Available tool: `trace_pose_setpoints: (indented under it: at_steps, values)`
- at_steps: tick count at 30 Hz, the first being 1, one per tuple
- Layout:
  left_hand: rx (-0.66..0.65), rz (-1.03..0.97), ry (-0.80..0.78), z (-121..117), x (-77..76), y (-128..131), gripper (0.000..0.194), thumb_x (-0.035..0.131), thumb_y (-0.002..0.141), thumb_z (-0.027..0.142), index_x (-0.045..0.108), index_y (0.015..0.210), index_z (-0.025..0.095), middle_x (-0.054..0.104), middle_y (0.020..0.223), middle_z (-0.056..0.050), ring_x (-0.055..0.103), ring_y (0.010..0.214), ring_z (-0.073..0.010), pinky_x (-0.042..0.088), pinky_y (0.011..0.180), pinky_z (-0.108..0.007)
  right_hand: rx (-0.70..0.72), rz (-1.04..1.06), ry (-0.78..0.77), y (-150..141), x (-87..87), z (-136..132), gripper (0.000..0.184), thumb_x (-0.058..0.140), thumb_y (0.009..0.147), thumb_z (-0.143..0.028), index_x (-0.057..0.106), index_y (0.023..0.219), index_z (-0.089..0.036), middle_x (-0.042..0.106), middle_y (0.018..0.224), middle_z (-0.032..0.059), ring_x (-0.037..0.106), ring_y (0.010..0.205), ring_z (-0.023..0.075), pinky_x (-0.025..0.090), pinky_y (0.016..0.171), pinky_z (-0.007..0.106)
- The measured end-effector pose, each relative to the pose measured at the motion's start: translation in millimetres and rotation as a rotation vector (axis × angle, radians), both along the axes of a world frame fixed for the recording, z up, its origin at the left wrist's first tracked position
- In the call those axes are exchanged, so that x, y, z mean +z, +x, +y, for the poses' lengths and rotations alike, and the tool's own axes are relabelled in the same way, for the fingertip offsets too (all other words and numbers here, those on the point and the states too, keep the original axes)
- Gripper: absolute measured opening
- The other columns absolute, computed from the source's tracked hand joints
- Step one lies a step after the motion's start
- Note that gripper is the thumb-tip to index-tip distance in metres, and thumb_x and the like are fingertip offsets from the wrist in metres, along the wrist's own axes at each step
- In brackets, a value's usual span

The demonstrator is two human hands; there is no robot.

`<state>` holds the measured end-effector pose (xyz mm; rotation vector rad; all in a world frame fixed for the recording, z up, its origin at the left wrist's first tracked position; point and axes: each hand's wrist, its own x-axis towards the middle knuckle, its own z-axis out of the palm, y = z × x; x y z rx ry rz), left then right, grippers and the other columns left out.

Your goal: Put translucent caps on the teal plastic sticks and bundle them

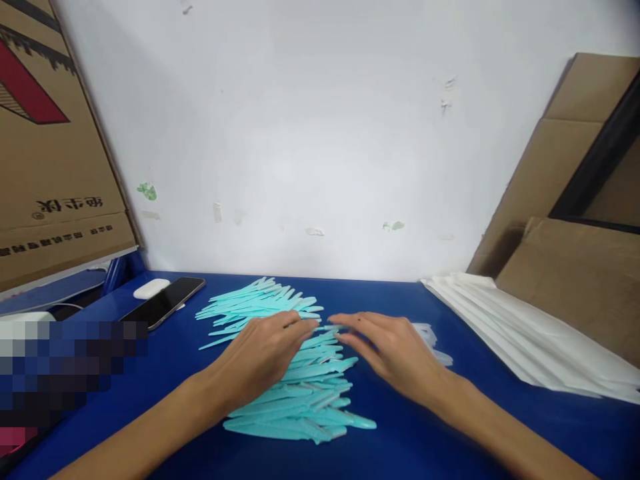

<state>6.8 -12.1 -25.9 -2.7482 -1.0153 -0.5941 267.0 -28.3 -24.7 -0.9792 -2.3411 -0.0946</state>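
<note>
A heap of slim, tapered turquoise eyebrow razors lies in front of me, with more of them fanned out in a second group behind. My left hand arches over the heap from the left, its fingers together and curled; its thumb is hidden. Facing it, my right hand has thumb and fingertips around the end of a turquoise piece. That piece spans the small gap between both hands' fingertips, level with the heap. Whether it is lifted off the others I cannot tell.
On the blue table, a phone and a white case lie at left. Clear plastic pieces sit behind my right hand. White sheets or bags are stacked at right, beside cardboard. A carton stands far left.
</note>
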Motion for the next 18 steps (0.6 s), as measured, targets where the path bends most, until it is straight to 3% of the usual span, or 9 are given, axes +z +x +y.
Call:
trace_pose_setpoints:
  at_steps: [5,8,10,13,18]
  values:
    - [0.193,0.030,-0.027,20,3.5,-18,0.047,0.028,0.101,0.010,0.050,0.142,0.014,0.063,0.108,-0.015,0.061,0.089,-0.0248,0.053,0.072,-0.036,-0.149,-0.002,0.028,10,8.7,6,0.030,0.045,0.105,-0.031,0.060,0.129,-0.023,0.073,0.119,0.0071,0.073,0.093,0.0199,0.057,0.083,0.032]
    - [0.191,0.057,-0.008,31,2.9,-31,0.047,0.029,0.100,0.012,0.048,0.143,0.013,0.060,0.118,-0.018,0.058,0.106,-0.0308,0.052,0.086,-0.045,-0.214,-0.024,0.011,17,11.5,11,0.030,0.043,0.105,-0.030,0.062,0.126,-0.023,0.073,0.117,0.0073,0.073,0.091,0.0202,0.057,0.077,0.032]
    - [0.174,0.043,-0.007,32,7.6,-35,0.042,0.033,0.101,0.019,0.053,0.138,0.017,0.059,0.124,-0.016,0.057,0.110,-0.0306,0.050,0.090,-0.045,-0.250,-0.064,0.000,24,12.5,15,0.031,0.042,0.104,-0.031,0.063,0.126,-0.023,0.073,0.118,0.0077,0.072,0.094,0.0217,0.057,0.077,0.033]
    - [0.175,0.067,-0.132,26,23.4,-37,0.032,0.037,0.101,0.027,0.067,0.111,0.022,0.065,0.112,-0.011,0.062,0.095,-0.0252,0.049,0.078,-0.035,-0.229,-0.194,-0.043,39,14.6,24,0.030,0.044,0.104,-0.035,0.066,0.121,-0.024,0.074,0.115,0.0078,0.070,0.100,0.0250,0.055,0.081,0.037]
    - [0.236,0.144,-0.378,15,41.2,-47,0.023,0.054,0.092,0.032,0.072,0.078,0.027,0.071,0.080,-0.002,0.064,0.073,-0.0208,0.039,0.058,-0.028,-0.096,-0.349,-0.176,66,21.9,36,0.020,0.056,0.099,-0.027,0.076,0.100,-0.024,0.077,0.099,0.0059,0.069,0.096,0.0252,0.049,0.085,0.036]
